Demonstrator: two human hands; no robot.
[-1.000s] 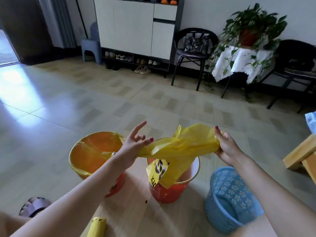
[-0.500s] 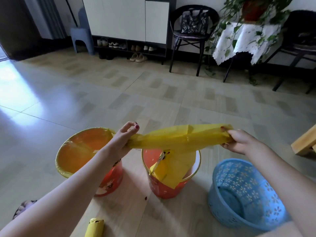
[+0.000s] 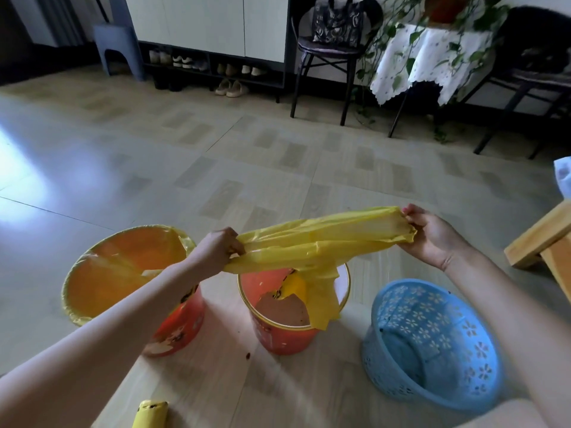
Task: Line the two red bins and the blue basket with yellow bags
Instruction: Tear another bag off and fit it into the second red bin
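A thin yellow plastic bag (image 3: 321,245) stretches across mid-frame above the unlined middle red bucket-shaped bin (image 3: 290,329), one end drooping into it. The left hand (image 3: 216,253) grips its left end in a fist; the right hand (image 3: 432,236) pinches its right end. At lower left stands the already lined red bin (image 3: 123,282); at lower right, the bare blue perforated plastic basket (image 3: 432,344).
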